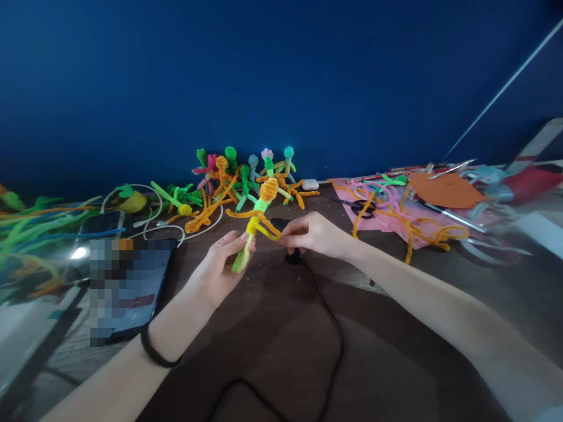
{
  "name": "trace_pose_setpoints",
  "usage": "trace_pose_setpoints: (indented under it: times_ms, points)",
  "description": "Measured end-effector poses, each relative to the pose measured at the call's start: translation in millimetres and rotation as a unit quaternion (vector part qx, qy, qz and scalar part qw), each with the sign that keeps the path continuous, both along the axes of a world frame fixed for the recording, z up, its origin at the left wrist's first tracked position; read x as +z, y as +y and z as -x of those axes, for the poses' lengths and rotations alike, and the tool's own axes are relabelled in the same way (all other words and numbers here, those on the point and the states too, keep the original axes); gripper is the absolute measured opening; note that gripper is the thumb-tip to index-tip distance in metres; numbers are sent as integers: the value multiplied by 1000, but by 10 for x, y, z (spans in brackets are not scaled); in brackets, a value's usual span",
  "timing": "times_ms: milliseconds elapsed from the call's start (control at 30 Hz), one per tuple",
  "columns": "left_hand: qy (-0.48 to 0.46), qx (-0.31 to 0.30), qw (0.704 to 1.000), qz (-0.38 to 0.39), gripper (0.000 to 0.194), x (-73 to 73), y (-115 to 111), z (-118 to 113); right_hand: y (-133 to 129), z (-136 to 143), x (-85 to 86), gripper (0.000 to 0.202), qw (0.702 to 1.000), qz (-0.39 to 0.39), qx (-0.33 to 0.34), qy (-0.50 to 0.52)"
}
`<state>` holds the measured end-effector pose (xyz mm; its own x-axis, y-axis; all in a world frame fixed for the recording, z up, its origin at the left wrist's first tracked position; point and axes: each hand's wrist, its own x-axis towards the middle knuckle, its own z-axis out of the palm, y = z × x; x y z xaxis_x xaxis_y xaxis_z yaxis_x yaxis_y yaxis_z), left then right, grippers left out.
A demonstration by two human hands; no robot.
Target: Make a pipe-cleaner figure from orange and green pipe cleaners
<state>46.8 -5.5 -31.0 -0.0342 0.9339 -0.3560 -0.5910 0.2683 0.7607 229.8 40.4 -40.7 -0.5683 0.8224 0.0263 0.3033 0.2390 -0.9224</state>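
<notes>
In the middle of the head view is a pipe cleaner figure [261, 206] with an orange coiled head, a yellow waist and pale green legs. My left hand [226, 261] is closed around its lower part, holding it tilted above the table. My right hand [310, 234] pinches the loose end of a yellow pipe cleaner [269, 232] that runs out from the figure's waist. Behind the hands, several finished pipe cleaner figures [230, 157] in green, orange, pink and blue stand against the wall.
A phone or tablet [145, 293] lies left of my left arm, near loose pipe cleaners [39, 217]. Black scissors [363, 208], pink paper [347, 220] and orange paper [444, 190] lie at the right. A black cable [338, 331] crosses the dark table [272, 357].
</notes>
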Motion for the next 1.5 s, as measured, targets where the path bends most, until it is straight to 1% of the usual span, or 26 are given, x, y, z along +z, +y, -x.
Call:
trace_pose_setpoints:
  times_ms: [133, 233, 333, 433, 500, 567, 667, 800, 900, 1000, 1100, 1200, 1267, 1333, 1500]
  points:
    - [5, -81, 997, -6, 25, -1, -41, 16, 90, -28, -39, 22, 998, 46, -14, 32]
    - [25, -152, 988, -15, 32, -23, -63, 17, 128, -54, -61, 20, 998, 36, -14, 48]
    - [54, -243, 968, -12, 40, -38, -91, 5, 129, -64, -67, 18, 999, 20, 0, 50]
    - [84, -326, 941, 7, 42, -40, -133, -22, 106, -53, -55, 21, 999, 42, 15, 28]
    - [99, -364, 926, 22, 42, -40, -162, -48, 87, -44, -41, 22, 998, 49, 36, 25]
    - [120, -383, 915, 41, 41, -48, -187, -76, 64, -36, -22, 23, 996, 44, 68, 29]
    - [158, -388, 906, 61, 34, -81, -208, -107, 19, -23, 22, 25, 994, 24, 106, 16]
    - [176, -383, 904, 64, 18, -142, -211, -110, -74, 14, 104, 23, 994, -20, 108, 4]
    - [188, -375, 906, 58, 9, -178, -206, -101, -156, 44, 151, 18, 991, -91, 98, 6]
    - [183, -367, 910, 50, 4, -210, -196, -92, -218, 61, 176, 12, 979, -180, 97, 0]
    - [168, -329, 928, 47, 8, -225, -173, -80, -236, 56, 202, 9, 972, -225, 63, 1]
    - [155, -286, 945, 43, 20, -217, -130, -61, -221, 30, 234, 13, 973, -232, 1, 14]
    - [150, -254, 955, 39, 29, -210, -94, -41, -208, 12, 247, 15, 972, -233, -24, 26]
    - [144, -218, 965, 34, 34, -212, -57, -17, -198, 0, 249, 15, 972, -231, -33, 34]
    - [116, -150, 981, 26, 38, -230, 19, 38, -184, -5, 226, 10, 969, -239, -47, 33]
